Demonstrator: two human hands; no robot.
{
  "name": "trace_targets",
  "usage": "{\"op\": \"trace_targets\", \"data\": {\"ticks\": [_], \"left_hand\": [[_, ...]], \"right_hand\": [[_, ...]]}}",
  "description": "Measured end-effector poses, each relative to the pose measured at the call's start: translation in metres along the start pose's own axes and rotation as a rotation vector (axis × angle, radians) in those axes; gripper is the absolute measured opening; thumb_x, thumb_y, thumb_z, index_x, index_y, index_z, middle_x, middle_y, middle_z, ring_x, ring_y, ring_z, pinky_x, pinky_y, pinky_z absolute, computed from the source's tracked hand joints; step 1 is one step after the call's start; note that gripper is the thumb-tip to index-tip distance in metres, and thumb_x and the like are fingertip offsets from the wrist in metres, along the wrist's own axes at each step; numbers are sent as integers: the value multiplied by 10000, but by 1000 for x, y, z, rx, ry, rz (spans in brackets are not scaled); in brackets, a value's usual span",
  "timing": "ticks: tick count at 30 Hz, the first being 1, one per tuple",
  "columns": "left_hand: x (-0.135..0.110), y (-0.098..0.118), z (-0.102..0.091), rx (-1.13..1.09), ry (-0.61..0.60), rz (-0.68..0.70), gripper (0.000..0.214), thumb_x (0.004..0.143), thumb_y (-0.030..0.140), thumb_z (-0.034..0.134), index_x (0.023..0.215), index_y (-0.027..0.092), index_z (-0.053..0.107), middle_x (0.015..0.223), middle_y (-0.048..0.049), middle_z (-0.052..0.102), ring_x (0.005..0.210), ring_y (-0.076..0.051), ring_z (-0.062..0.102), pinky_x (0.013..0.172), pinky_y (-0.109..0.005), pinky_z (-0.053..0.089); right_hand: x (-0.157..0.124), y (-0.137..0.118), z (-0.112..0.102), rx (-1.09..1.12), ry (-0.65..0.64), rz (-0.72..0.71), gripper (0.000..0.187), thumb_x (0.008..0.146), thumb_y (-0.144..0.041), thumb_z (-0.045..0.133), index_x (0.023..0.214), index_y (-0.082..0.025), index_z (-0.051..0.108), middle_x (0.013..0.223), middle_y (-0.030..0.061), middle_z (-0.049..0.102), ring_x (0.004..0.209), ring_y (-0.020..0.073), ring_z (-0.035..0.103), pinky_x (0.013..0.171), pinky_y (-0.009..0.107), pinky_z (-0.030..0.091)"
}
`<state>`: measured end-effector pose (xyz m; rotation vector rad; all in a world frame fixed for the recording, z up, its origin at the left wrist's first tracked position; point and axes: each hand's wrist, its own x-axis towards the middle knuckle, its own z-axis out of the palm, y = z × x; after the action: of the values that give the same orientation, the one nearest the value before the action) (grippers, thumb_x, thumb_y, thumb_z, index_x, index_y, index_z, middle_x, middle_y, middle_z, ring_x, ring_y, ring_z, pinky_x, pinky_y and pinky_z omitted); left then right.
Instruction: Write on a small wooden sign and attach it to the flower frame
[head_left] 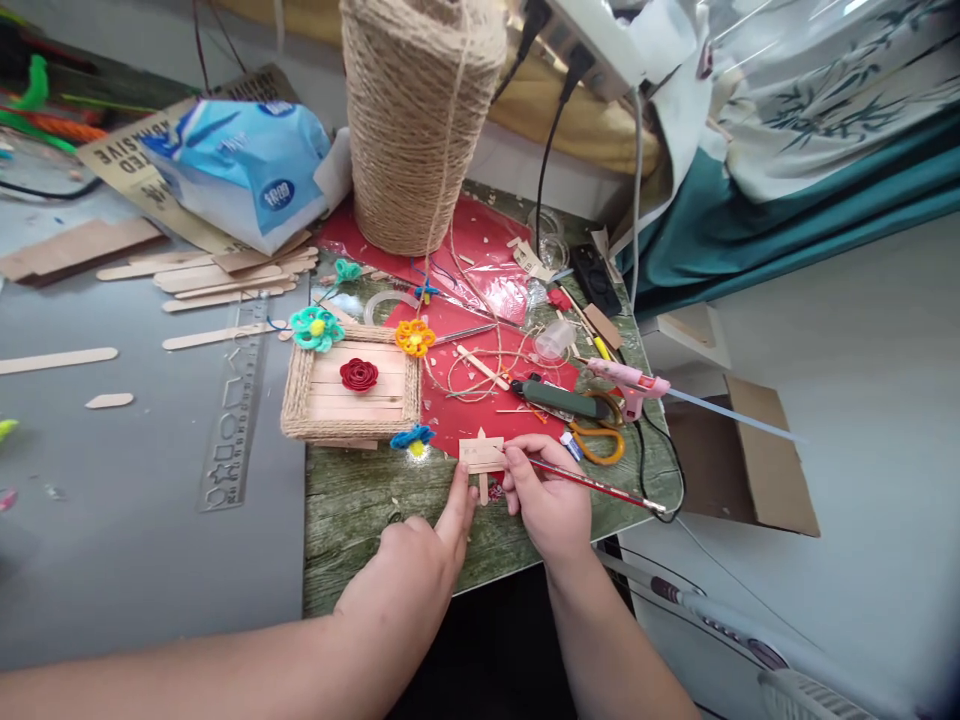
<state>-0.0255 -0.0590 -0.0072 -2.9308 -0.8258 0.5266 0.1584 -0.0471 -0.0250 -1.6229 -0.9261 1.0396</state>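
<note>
A small wooden sign [480, 456], made of flat strips on a short stick, lies near the table's front edge with faint marks at its upper left. My left hand [431, 545] has its index finger stretched out, the tip pressing the sign's lower left edge. Between the fingers of my right hand [551, 500] is a red pencil [592, 482], its point on the right part of the sign. Just behind stands a twine-edged frame [352, 432] of wooden sticks, with a red rose [358, 375] and teal, orange and blue flowers.
A large twine spool [420, 130] towers at the back. To the right lie a pink glue gun [630, 382], a dark green tool [562, 398] and orange-handled scissors [600, 443]. On the left are a grey mat [150, 570], a clear ruler [234, 420] and craft sticks [225, 280].
</note>
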Motion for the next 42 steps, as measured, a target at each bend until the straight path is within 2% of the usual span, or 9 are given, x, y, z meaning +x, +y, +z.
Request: {"op": "trace_targets", "data": {"ticks": [4,8,15,21,31,42], "left_hand": [[0,0,1,5,33,-15,785,859,205,654,1602,158,404,1662,-341,183,563,-112,617,447,-263,480],[0,1,4,-1,33,7,757,877,231,638,1598,170,413,1658,-336,218,562,-115,608,447,-269,474],[-1,2,6,-28,42,-6,798,869,236,666,1610,160,381,1667,-350,168,559,-106,583,451,-276,472],[-1,1,5,8,37,18,769,873,232,639,1603,171,403,1657,-341,220,549,-116,587,432,-270,453],[-1,1,4,35,47,2,781,874,267,639,1610,186,391,1666,-335,217,548,-99,562,438,-265,456],[-1,0,4,12,28,21,772,886,231,597,1616,141,365,1651,-366,193,540,-122,587,428,-277,453]], "right_hand": [[4,1,-4,-36,-68,3,227,940,-425,738,974,-204,696,694,-21,662,439,96,564,363,191,447],[4,8,-3,-95,-98,-86,205,960,-401,717,924,-200,695,696,-10,667,457,101,578,404,206,478],[2,13,-3,-203,-66,-142,251,1015,-431,618,930,-207,695,771,27,690,567,140,653,460,234,520],[3,11,-4,-247,-107,-166,218,1028,-381,598,906,-222,683,768,23,678,573,138,628,477,237,502],[4,10,-4,-292,-117,-184,194,1018,-364,609,908,-223,684,773,27,685,580,146,622,508,254,504],[2,14,-3,-293,-63,-177,201,1031,-362,594,913,-223,677,793,27,663,623,153,634,527,251,498]]}}
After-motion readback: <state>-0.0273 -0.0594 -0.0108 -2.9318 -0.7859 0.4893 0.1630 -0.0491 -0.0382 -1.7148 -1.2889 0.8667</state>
